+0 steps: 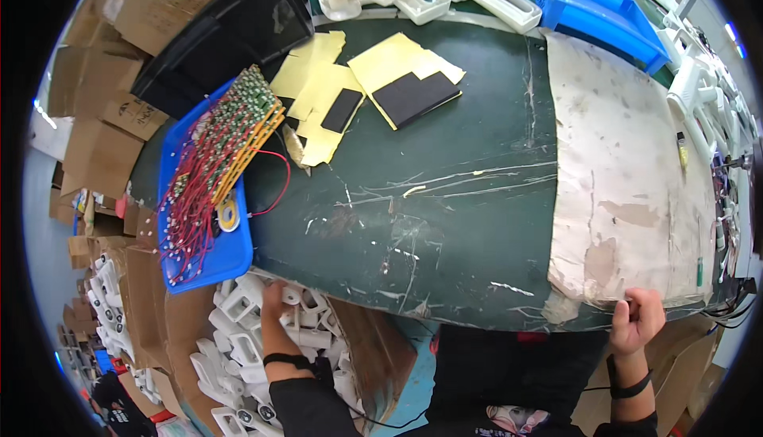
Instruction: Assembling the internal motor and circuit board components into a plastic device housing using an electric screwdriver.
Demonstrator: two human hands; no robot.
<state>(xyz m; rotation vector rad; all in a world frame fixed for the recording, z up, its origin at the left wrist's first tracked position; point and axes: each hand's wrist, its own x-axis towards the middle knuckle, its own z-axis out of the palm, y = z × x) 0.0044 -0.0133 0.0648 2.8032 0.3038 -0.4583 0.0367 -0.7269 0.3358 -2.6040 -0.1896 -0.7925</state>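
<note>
The left hand reaches among white plastic parts in a cardboard box; whether its fingers grip one cannot be told. The right hand's fingers bend over a worn pale sheet, grip unclear. Just beyond the left fingers, a blue tray of wired circuit boards crowds the tabletop edge; farther, yellow paper, black pads, a black bin.

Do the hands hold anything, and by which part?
Left hand, near white parts: cannot be told. Right hand, by the table: nothing visibly held.
</note>
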